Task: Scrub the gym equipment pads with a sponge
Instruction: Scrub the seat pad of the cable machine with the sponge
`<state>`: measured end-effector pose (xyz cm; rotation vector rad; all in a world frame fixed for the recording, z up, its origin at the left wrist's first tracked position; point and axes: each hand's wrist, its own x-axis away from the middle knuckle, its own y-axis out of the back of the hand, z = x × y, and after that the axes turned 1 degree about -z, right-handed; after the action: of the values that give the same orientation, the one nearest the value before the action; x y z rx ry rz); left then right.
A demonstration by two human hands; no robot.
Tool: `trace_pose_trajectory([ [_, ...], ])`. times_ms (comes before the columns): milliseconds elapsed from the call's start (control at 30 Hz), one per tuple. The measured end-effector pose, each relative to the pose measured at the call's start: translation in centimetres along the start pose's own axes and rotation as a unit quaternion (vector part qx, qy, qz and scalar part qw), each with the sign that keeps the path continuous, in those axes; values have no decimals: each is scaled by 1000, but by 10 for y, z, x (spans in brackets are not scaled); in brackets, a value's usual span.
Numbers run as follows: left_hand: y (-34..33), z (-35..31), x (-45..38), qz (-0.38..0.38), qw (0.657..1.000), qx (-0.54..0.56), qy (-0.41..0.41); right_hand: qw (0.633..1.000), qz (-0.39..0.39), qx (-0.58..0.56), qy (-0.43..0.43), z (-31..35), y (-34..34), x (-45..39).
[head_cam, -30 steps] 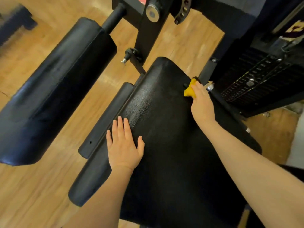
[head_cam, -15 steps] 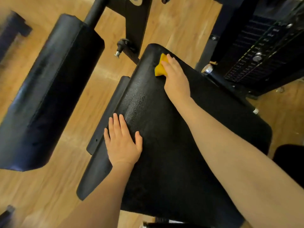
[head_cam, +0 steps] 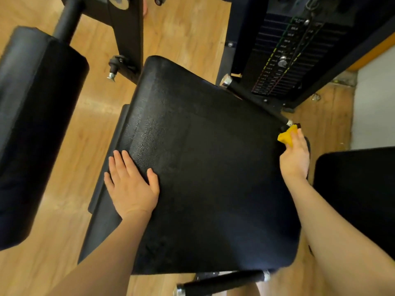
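A large black textured seat pad (head_cam: 209, 159) fills the middle of the view. My left hand (head_cam: 131, 186) lies flat on its left side, fingers straight and pointing away from me. My right hand (head_cam: 296, 154) grips a yellow sponge (head_cam: 287, 136) at the pad's far right edge, beside a black bar with a chrome cap. Most of the sponge is hidden under my fingers.
A long black roller pad (head_cam: 36, 116) on a black arm stands at the left. A weight stack (head_cam: 286, 58) with its pin rises at the back right. Another black pad (head_cam: 359, 195) sits at the right. A black handle (head_cam: 222, 282) juts out below the seat. The floor is wood.
My right hand has swept the sponge from the pad's far left corner across to its right edge. My left hand has stayed flat on the pad. The camera view has shifted.
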<state>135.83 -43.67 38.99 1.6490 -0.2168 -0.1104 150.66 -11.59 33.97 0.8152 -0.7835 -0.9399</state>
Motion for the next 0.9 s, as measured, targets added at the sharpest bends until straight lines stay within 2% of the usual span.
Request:
trace_pose_trajectory([
  [233, -3, 2, 0, -12, 1000, 8, -9, 993, -46, -10, -112, -15, 10, 0],
  [400, -6, 2, -1, -13, 1000, 6, -12, 996, -48, 5, -76, 16, -7, 13],
  [567, -4, 3, 0, -9, 1000, 7, -7, 997, -20, 33, -72, 90, -31, 26],
  [733, -2, 1, -1, 3, 1000, -2, 0, 996, 11, -19, 88, 199, -66, 61],
  [900, -1, 1, -1, 15, 1000, -17, -1, 960, 101, 24, 259, 271, -91, 91],
])
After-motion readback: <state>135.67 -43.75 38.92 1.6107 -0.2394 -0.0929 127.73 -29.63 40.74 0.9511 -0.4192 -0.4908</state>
